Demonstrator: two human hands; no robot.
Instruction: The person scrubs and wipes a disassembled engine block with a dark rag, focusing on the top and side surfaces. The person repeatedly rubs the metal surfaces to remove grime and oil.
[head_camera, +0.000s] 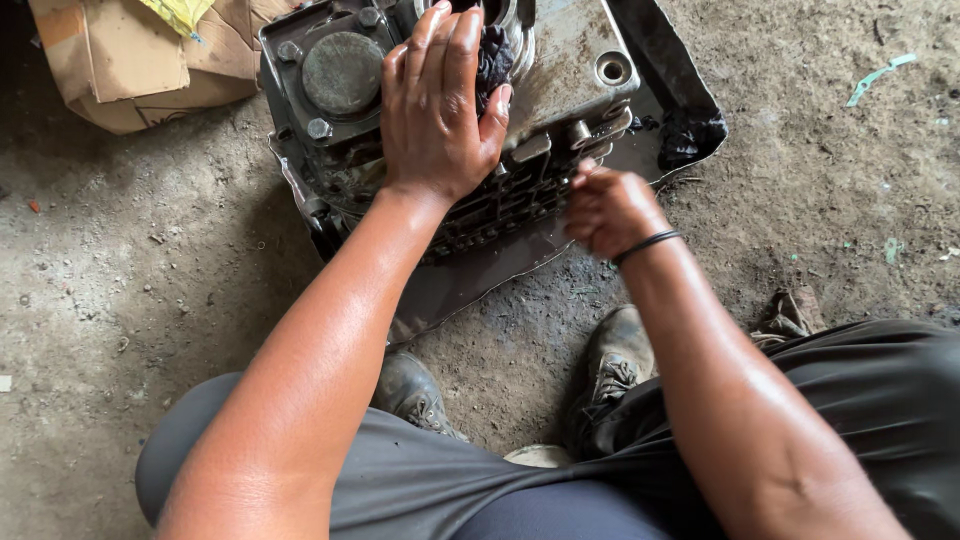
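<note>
grey trousers (420, 480) and two worn, dusty boots (612, 362) fill the bottom of the view, where a person squats on a dirt floor (130, 270). both bare forearms reach forward to a grimy metal engine block (440, 90) standing just ahead of the boots on a dark, oily metal sheet (470, 275). the left hand (437, 95) lies flat on top of the block, fingers pressed together and curled over a black rag (493, 55), pinning it against the metal beside a round cap (343, 72). the right hand (608, 208), a dark band (647, 244) on its wrist, is bunched into a loose fist against the block's finned near side; whether it holds anything cannot be told. a lump of black cloth (690, 135) sits on the sheet's right corner. torn cardboard (130, 60) lies at the upper left, beside the block.
</note>
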